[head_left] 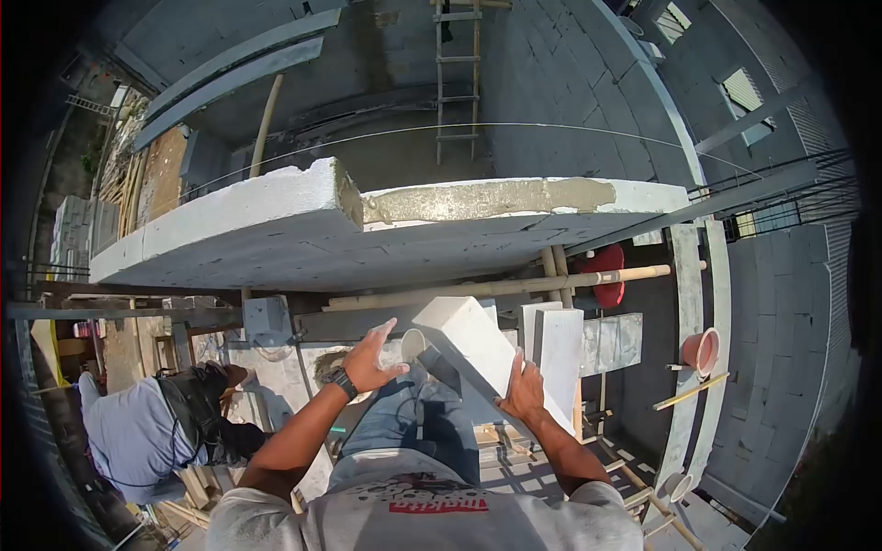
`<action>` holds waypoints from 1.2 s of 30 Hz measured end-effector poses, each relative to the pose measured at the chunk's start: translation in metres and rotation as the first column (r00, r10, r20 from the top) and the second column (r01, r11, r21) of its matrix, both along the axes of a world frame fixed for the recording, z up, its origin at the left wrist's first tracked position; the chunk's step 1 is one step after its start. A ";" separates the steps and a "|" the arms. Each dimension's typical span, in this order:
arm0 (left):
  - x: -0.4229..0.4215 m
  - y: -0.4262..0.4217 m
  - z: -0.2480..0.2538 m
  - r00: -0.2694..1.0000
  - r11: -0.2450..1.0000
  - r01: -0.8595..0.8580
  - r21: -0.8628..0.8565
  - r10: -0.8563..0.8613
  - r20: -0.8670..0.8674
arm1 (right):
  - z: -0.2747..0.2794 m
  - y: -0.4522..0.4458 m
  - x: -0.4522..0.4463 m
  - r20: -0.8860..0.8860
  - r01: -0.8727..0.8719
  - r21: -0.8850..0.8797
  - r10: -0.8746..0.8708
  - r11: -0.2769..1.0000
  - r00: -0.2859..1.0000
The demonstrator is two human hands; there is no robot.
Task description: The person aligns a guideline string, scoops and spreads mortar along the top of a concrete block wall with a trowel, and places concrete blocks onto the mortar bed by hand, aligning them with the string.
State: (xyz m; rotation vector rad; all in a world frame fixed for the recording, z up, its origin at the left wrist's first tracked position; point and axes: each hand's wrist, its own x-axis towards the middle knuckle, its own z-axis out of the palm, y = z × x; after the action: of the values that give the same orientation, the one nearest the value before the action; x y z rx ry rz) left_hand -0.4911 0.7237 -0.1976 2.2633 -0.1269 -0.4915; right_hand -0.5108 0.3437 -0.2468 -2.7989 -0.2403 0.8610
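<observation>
A white lightweight concrete block [467,338] is tilted in front of my legs. My right hand [524,389] grips its lower right end, thumb and fingers against its faces. To the block's left, my left hand [373,360] is open with fingers spread, apart from the block, a dark watch on its wrist. Between that hand and the block shows the pale round rim of a container [413,344]. Ahead of me runs a white block wall [266,209]. Wet grey mortar [487,198] lies along its lower top course, beside a raised block at the left.
More blocks [559,354] stand to the right of my hand. A bamboo pole [496,286] runs below the wall. Red buckets [700,352] and planks [687,275] are at the right. A string [551,125] stretches over the wall. Another person [152,422] bends at the left.
</observation>
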 end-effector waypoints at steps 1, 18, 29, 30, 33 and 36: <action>0.008 -0.002 0.011 1.000 1.000 -0.007 -0.003 0.007 0.014 | 0.033 0.007 0.017 -0.006 -0.051 -0.026 0.051 0.998 0.999; 0.206 0.094 0.165 0.755 0.923 0.151 0.353 -0.338 0.562 | 0.262 0.094 0.258 0.317 -0.564 -0.383 0.677 0.732 0.664; 0.225 0.107 0.131 0.860 0.874 0.023 0.485 -0.265 0.437 | 0.226 0.139 0.360 0.226 -0.658 -0.406 0.767 0.634 0.600; 0.228 0.109 0.132 0.875 0.873 0.008 0.488 -0.242 0.418 | 0.223 0.144 0.364 0.238 -0.664 -0.405 0.774 0.629 0.587; 0.233 0.115 0.131 0.893 0.850 -0.030 0.526 -0.214 0.396 | 0.205 0.146 0.370 0.237 -0.681 -0.383 0.779 0.624 0.581; 0.239 0.122 0.126 0.915 0.847 -0.029 0.531 -0.192 0.355 | 0.199 0.160 0.379 0.242 -0.694 -0.361 0.782 0.622 0.575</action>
State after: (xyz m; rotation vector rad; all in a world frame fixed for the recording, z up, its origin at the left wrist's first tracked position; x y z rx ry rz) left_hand -0.2519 0.8458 -0.0717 2.8956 -0.3326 -0.0980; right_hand -0.1321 0.5038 -0.0475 -3.0346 -1.5931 0.4437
